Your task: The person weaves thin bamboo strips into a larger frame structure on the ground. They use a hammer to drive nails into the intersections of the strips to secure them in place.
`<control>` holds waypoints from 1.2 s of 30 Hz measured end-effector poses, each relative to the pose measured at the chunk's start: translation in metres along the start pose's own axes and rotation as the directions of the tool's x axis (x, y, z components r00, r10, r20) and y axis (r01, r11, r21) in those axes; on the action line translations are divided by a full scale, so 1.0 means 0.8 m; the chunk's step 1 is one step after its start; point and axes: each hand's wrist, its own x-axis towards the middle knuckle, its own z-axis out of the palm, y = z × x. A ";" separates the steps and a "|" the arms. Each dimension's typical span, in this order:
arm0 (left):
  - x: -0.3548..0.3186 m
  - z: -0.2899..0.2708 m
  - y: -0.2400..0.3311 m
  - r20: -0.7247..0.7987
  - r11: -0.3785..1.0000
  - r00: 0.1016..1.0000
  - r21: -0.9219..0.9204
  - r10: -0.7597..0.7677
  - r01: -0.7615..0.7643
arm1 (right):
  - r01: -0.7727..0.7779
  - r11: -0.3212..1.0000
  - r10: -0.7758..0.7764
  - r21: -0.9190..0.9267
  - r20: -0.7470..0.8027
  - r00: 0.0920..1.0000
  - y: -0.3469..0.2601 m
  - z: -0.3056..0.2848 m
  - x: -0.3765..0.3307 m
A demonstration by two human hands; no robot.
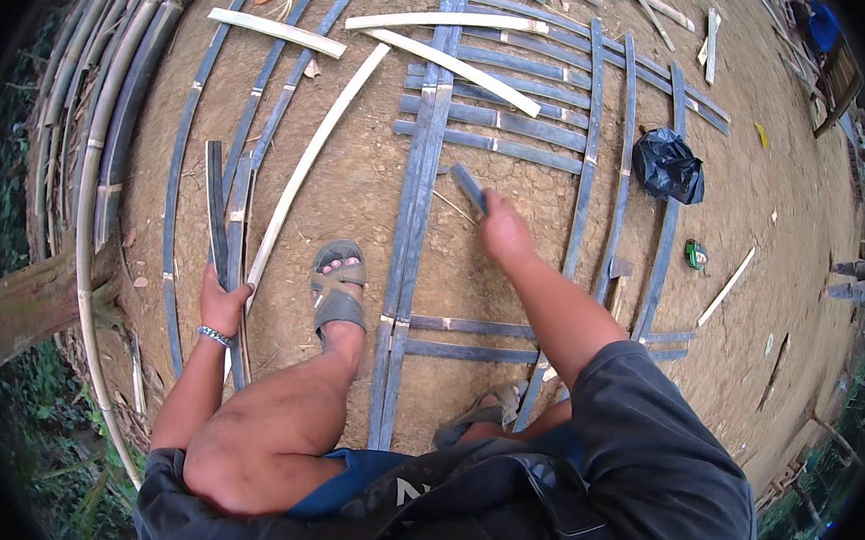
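Observation:
My left hand (222,302) is closed around the lower end of a dark bamboo strip (215,200), which points away from me beside other strips on the ground. In my right hand (505,230) is a short piece of dark bamboo (469,186), slanting up and left from the fist. That hand hovers over bare soil inside a lattice of dark bamboo slats (503,122). A doubled upright slat (414,219) runs along the lattice's left side, between my feet. Two crosswise slats (472,352) lie at its near end.
Pale split strips (318,152) lie around and across the lattice. To the right are a black plastic bag (668,166), a green-and-black tape measure (695,254) and a blade-like tool (620,270). Long bamboo poles (96,126) line the left. Another person's legs (855,280) show far right.

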 end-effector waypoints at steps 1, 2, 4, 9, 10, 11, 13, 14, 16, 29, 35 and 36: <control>0.004 0.000 -0.002 0.013 1.000 1.000 -0.005 -0.011 0.011 | 0.055 0.998 -0.054 -0.008 0.032 0.998 -0.007 0.008 -0.003; 0.009 0.001 -0.007 0.026 1.000 0.999 -0.009 -0.021 0.021 | 0.098 0.994 -0.093 -0.040 0.114 0.989 -0.012 0.014 -0.009; 0.010 -0.004 -0.023 0.030 0.999 0.999 -0.006 -0.033 0.033 | 0.164 0.986 -0.162 0.001 0.153 0.975 -0.008 0.017 -0.014; 0.010 -0.005 -0.039 0.061 0.998 0.998 0.059 -0.025 0.021 | 0.192 0.981 -0.194 0.031 0.122 0.973 0.003 0.022 0.006; 0.012 -0.005 -0.043 0.094 0.999 0.995 -0.006 -0.031 0.031 | 0.189 0.982 -0.191 0.028 0.115 0.975 -0.006 0.025 0.022; 0.010 -0.006 -0.050 0.085 1.000 0.996 0.003 -0.018 0.018 | 0.188 0.982 -0.190 0.025 0.113 0.975 -0.012 0.027 0.036; 0.009 -0.004 -0.046 0.064 1.000 0.998 0.024 0.001 -0.002 | 0.341 0.939 -0.341 -0.038 0.016 0.940 -0.016 0.024 0.053; 0.009 -0.004 -0.036 0.113 0.998 0.992 0.033 -0.057 0.053 | 0.412 0.908 -0.415 -0.076 -0.025 0.909 -0.013 0.021 0.056; 0.005 -0.009 -0.049 0.075 0.998 0.997 0.055 -0.010 0.006 | 0.325 0.936 -0.343 -0.139 -0.136 0.929 -0.016 0.012 0.051; -0.015 -0.011 -0.023 0.047 0.996 0.999 0.090 0.024 -0.028 | 0.204 0.940 -0.276 -0.274 -0.257 0.926 0.115 -0.017 0.041; -0.014 -0.014 -0.026 0.129 0.997 0.992 0.073 -0.003 -0.007 | 0.203 0.975 -0.221 -0.087 -0.404 0.888 0.066 0.010 0.066; -0.015 -0.012 -0.027 0.125 0.998 0.992 0.064 -0.002 -0.006 | 0.201 0.977 -0.215 -0.076 -0.395 0.893 0.066 0.009 0.071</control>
